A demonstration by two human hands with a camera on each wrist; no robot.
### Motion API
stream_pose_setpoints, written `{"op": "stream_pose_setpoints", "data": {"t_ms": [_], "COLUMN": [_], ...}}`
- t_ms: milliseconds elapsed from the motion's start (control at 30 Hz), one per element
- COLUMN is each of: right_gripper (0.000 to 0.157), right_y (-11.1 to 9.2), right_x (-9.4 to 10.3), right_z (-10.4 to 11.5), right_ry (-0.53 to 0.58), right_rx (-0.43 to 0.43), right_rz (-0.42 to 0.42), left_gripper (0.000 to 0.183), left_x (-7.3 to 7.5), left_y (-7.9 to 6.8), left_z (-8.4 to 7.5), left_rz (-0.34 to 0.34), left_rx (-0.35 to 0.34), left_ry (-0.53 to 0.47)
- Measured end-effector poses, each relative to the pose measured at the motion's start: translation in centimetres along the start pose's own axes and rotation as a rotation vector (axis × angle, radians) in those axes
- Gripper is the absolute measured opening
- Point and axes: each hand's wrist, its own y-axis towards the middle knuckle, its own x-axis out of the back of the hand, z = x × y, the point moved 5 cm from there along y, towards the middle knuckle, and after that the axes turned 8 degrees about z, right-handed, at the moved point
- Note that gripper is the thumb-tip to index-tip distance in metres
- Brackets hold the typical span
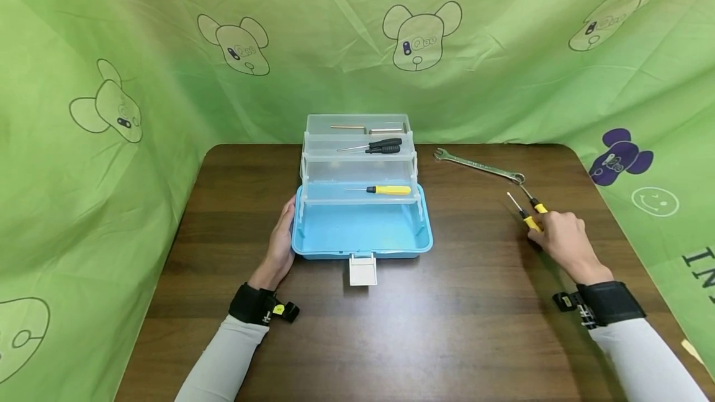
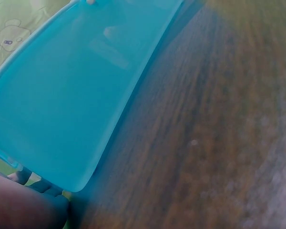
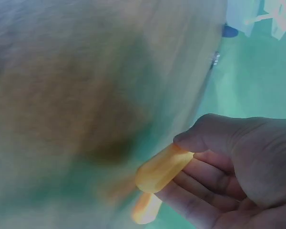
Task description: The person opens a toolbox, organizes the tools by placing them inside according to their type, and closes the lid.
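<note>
A blue toolbox point(image 1: 357, 225) stands with its clear tiered trays point(image 1: 360, 169) raised. My left hand point(image 1: 281, 244) rests against the box's left side, its fingers partly hidden by the wall. In the lowest tray lies a yellow-handled screwdriver point(image 1: 393, 190); above it are black-handled screwdrivers point(image 1: 385, 142). The top tray bears hex keys point(image 1: 347, 127). Over on the right, my right hand point(image 1: 564, 241) pinches a screwdriver by its yellow handle point(image 3: 162, 169) between thumb and fingers. A second screwdriver's yellow handle point(image 3: 147, 208) shows beside those fingers; whether they grip it too I cannot tell.
A combination wrench point(image 1: 483, 167) lies near the table's back edge, right of the toolbox. The white latch point(image 1: 363, 270) hangs down at the box's front. Green printed cloth point(image 1: 335, 48) surrounds the brown wooden table point(image 1: 436, 327).
</note>
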Motion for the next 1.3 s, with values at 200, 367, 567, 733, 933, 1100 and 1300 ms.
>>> {"op": "stream_pose_setpoints", "data": {"t_ms": [200, 367, 567, 733, 933, 1100, 1300], "right_gripper": [0.015, 0.006, 0.014, 0.018, 0.021, 0.024, 0.024], "right_y": [0.6, 0.9, 1.4, 1.9, 2.3, 2.9, 4.3], "right_x": [1.3, 2.8, 4.4, 6.0, 7.9, 9.1, 10.1], "right_z": [1.7, 3.9, 6.2, 8.8, 12.2, 14.3, 16.4], "right_ry": [-0.02, -0.04, -0.068, -0.092, -0.106, -0.097, -0.089], "right_rx": [0.057, 0.129, 0.206, 0.31, 0.443, 0.534, 0.635], "right_rz": [0.009, -0.017, -0.039, -0.087, -0.147, -0.156, -0.155], "left_gripper": [0.057, 0.058, 0.058, 0.058, 0.058, 0.058, 0.058], "left_x": [0.0, 0.0, 0.0, 0.1, 0.1, 0.2, 0.3], "left_y": [0.1, 0.1, 0.1, 0.2, 0.2, 0.2, 0.2], "left_z": [0.1, 0.2, 0.3, 0.3, 0.2, 0.2, 0.4], "left_rz": [0.005, 0.01, 0.011, -0.001, 0.005, 0.005, -0.002], "left_rx": [-0.007, -0.011, -0.015, -0.017, -0.021, -0.023, -0.014], "left_ry": [0.0, 0.0, 0.001, 0.005, 0.0, 0.005, 0.006]}}
